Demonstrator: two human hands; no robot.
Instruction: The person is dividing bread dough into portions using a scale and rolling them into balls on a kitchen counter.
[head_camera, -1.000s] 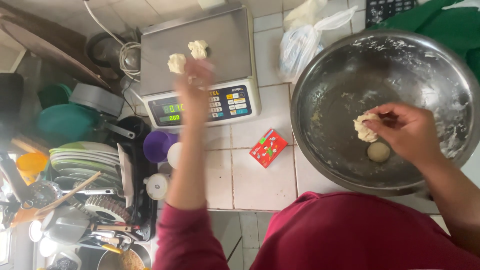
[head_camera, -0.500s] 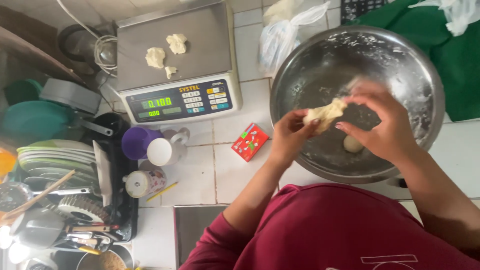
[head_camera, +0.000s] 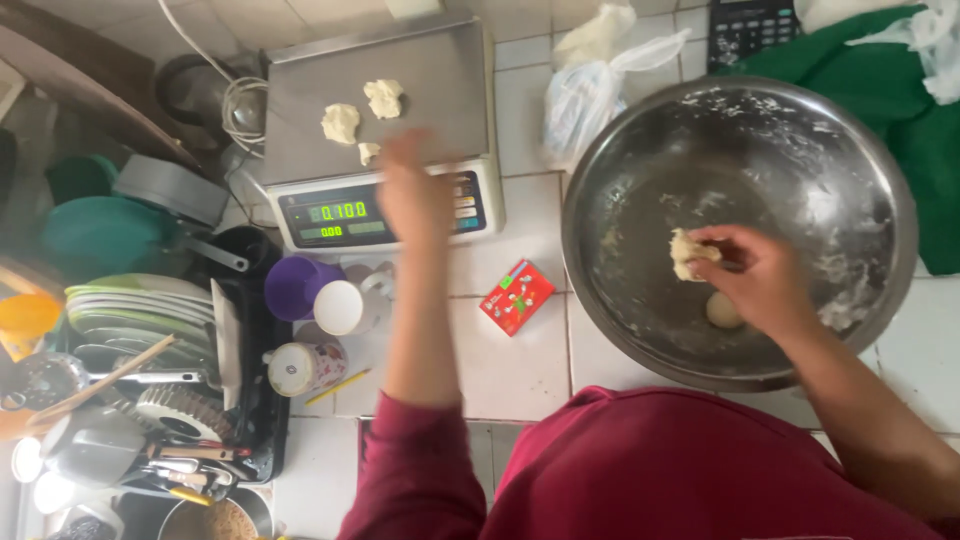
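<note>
Stainless steel, dull and flour-smeared: a wide round bowl (head_camera: 740, 230) at 3 o'clock in the head view, resting on white tiled counter (head_camera: 510, 370). Inside it, right hand (head_camera: 765, 280) with fingers pinched around a ragged, pale lump of dough (head_camera: 685, 252); just below at 6 o'clock of that hand, a small smooth dough ball (head_camera: 722, 310) on the bowl floor. At 11 o'clock, a flat grey metal scale (head_camera: 375, 130) with lit green display, bearing three soft irregular dough pieces (head_camera: 360, 115) on its platter. Left hand (head_camera: 415, 195) blurred over the scale's front edge, fingers spread loose, holding nothing. Between scale and bowl, a small red box (head_camera: 516, 296), angled. At 9 o'clock, stacked plates (head_camera: 140, 310), a purple cup (head_camera: 295, 285). At 1 o'clock, crumpled clear plastic bags (head_camera: 600, 85); green cloth (head_camera: 890, 110) beyond.
</note>
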